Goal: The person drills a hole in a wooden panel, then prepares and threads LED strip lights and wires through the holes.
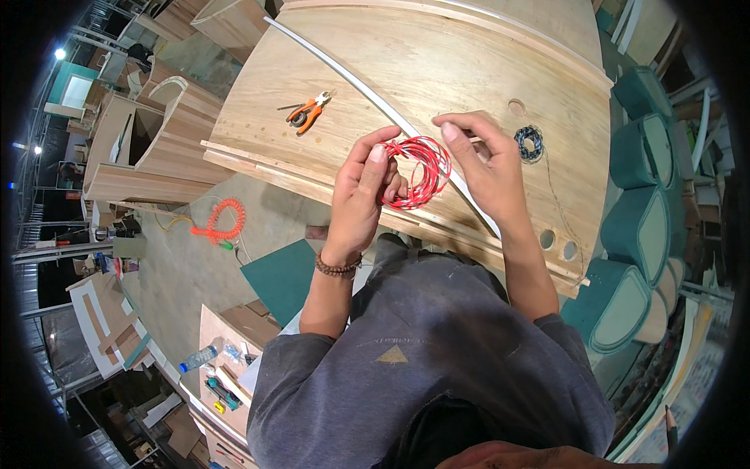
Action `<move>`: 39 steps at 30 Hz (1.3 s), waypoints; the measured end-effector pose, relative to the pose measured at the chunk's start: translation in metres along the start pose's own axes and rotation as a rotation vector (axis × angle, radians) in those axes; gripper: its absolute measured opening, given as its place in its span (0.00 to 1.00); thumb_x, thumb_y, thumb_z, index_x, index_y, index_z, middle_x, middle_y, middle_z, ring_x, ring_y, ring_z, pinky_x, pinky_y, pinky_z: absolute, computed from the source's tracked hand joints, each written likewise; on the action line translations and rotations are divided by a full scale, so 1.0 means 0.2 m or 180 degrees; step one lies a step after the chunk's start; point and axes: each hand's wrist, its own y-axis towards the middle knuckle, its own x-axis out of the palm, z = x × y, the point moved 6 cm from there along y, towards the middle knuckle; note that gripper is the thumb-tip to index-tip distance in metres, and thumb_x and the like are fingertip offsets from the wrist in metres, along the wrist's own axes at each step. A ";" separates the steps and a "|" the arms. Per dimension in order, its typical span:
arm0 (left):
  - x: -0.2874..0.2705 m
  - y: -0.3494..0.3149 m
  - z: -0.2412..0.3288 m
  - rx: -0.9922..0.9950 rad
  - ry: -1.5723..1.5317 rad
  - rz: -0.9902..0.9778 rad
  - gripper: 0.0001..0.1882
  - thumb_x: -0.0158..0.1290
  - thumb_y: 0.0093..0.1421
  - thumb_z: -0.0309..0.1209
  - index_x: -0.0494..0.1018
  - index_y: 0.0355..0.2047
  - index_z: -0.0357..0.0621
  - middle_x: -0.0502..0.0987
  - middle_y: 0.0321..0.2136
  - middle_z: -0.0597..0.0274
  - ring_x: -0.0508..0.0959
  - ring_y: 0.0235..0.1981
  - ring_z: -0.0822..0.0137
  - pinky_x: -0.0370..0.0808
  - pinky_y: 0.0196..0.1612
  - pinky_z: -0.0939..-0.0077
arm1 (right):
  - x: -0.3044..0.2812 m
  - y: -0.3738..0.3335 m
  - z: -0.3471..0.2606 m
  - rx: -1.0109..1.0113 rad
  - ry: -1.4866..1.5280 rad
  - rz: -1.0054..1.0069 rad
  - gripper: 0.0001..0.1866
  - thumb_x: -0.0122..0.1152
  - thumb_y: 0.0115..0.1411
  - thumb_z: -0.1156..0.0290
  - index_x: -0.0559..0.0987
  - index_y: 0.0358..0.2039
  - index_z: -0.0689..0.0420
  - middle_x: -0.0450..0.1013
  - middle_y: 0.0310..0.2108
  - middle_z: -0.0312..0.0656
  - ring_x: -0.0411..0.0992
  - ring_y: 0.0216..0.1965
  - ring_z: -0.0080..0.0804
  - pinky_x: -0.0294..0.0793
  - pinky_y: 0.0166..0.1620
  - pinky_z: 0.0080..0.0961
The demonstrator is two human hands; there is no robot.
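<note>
A coil of thin red wire (pixel 418 172) hangs between my two hands over the near edge of a large plywood panel (pixel 437 70). My left hand (pixel 363 191) grips the coil's left side with fingers curled around the loops. Pinching the coil's upper right part is my right hand (pixel 480 160). A long white strip (pixel 351 78) runs diagonally across the panel and passes under my hands. Orange-handled pliers (pixel 307 112) lie on the panel to the left of my hands. A small coil of dark wire (pixel 530 143) sits just right of my right hand.
Round holes (pixel 516 107) are cut in the panel, two more near its right corner (pixel 558 245). An orange coiled hose (pixel 222 221) lies on the floor at left. Curved wooden cabinets (pixel 148 148) stand at left, green upholstered pieces (pixel 641 227) at right, a cluttered bench with a bottle (pixel 198 358) below left.
</note>
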 end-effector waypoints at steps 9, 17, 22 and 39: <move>0.03 0.00 0.04 0.0874 0.1054 0.0224 0.18 0.42 0.75 0.33 0.60 0.59 0.36 0.69 0.30 0.69 0.67 0.26 0.81 0.66 0.28 0.85 | 0.04 -0.07 -0.20 -0.1020 -0.1318 -0.0097 0.05 0.70 0.54 0.72 0.85 0.32 0.57 0.78 0.28 0.41 0.72 0.32 0.40 0.71 0.36 0.34; 0.10 -0.01 0.03 0.1404 0.1809 0.0410 0.16 0.41 0.74 0.30 0.60 0.57 0.31 0.76 0.29 0.54 0.79 0.28 0.70 0.78 0.30 0.73 | 0.07 -0.07 -0.11 -0.0492 -0.0085 0.0109 0.07 0.73 0.53 0.75 0.85 0.33 0.59 0.79 0.29 0.44 0.77 0.26 0.32 0.74 0.31 0.27; 0.08 0.00 0.04 0.2251 0.2853 0.0577 0.17 0.41 0.73 0.29 0.61 0.58 0.32 0.77 0.29 0.51 0.76 0.21 0.67 0.73 0.24 0.72 | 0.08 -0.04 -0.06 -0.0374 -0.0478 -0.0585 0.06 0.70 0.57 0.74 0.82 0.35 0.61 0.78 0.29 0.41 0.76 0.29 0.27 0.75 0.34 0.25; 0.01 0.10 0.01 0.2204 0.2540 0.0460 0.14 0.44 0.74 0.32 0.70 0.52 0.36 0.73 0.20 0.63 0.67 0.15 0.76 0.63 0.20 0.76 | -0.03 0.03 -0.04 -0.0564 -0.0078 0.0302 0.13 0.71 0.58 0.69 0.80 0.41 0.61 0.77 0.30 0.36 0.73 0.32 0.22 0.72 0.34 0.24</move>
